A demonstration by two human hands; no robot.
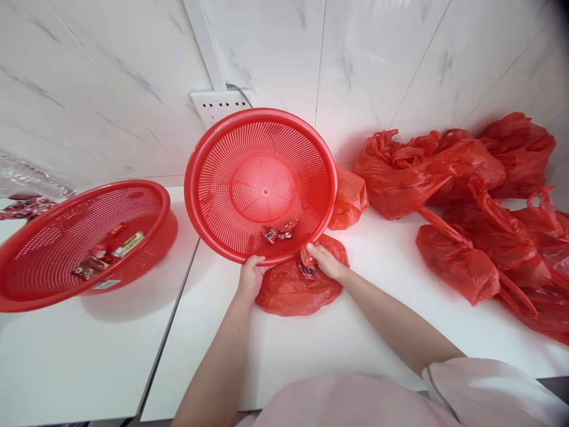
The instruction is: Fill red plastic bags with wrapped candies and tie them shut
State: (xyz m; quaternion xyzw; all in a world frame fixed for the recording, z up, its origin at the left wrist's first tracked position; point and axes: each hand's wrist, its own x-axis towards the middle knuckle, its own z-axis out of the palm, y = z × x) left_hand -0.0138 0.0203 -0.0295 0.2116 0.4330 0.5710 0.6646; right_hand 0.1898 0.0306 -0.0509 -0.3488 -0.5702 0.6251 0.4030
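Note:
A red perforated basket (265,184) is tilted toward me, with a few wrapped snacks (280,232) lying low inside it. My left hand (252,277) grips its lower rim, thumb on top. Close to the rim's lower right, my right hand (323,260) is closed on a small red packet (306,257). Beneath both hands sits a red plastic bag (296,293) on the white table, with a dark wrapped snack (306,271) showing at its opening.
At the left a second red basket (166,237) holds several wrapped snacks. Several filled red bags (457,261) crowd the right side. Behind the middle basket stand another red bag (351,198) and a power strip (217,105) on the wall. A seam divides the white tables (204,332).

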